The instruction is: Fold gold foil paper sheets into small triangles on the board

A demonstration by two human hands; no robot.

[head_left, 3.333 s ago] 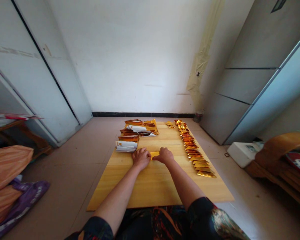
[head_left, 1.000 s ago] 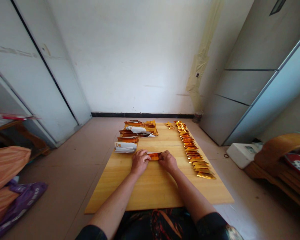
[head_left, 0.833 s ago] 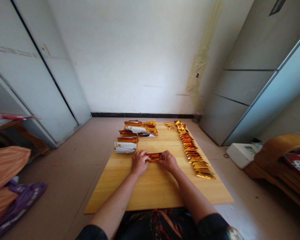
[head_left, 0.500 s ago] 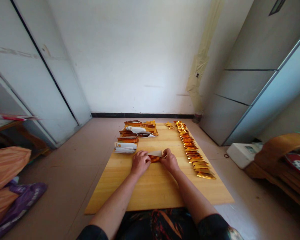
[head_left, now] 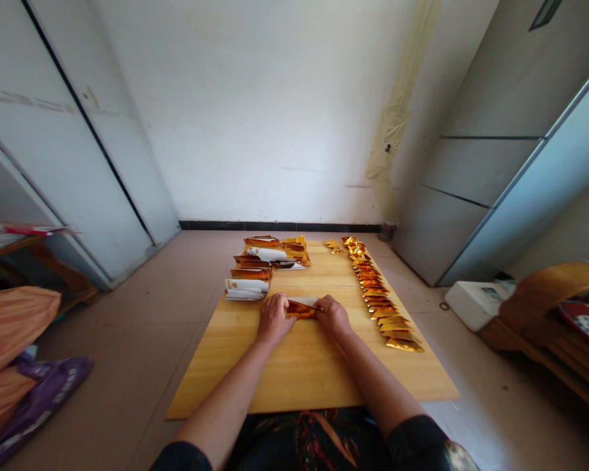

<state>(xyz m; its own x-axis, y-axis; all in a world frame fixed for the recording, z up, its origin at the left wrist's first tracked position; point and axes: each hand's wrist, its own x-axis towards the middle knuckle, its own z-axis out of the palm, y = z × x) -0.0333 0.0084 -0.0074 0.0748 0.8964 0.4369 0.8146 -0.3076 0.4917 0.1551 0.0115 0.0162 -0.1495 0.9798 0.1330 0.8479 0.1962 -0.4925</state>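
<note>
Between my two hands is a sheet of gold foil paper point(head_left: 302, 309), partly folded, with its pale back showing along the far edge. My left hand point(head_left: 275, 318) is closed on its left end, and my right hand point(head_left: 334, 316) grips the right end. Both hands rest low over the middle of the wooden table point(head_left: 304, 373). Just beyond my left hand lie stacks of gold and white paper sheets point(head_left: 247, 288). To the right runs a long row of folded gold foil pieces point(head_left: 380, 301).
A few small gold pieces point(head_left: 332, 246) lie at the table's far edge. Orange and purple bags point(head_left: 19, 353) sit on the floor at left. A white box point(head_left: 474, 303) and a wooden seat point(head_left: 535, 320) stand at right, near a grey refrigerator point(head_left: 471, 163).
The pale flap of the foil paper has come down and more of the gold face shows. My right hand has shifted slightly, its fingers now lower over the right end.
</note>
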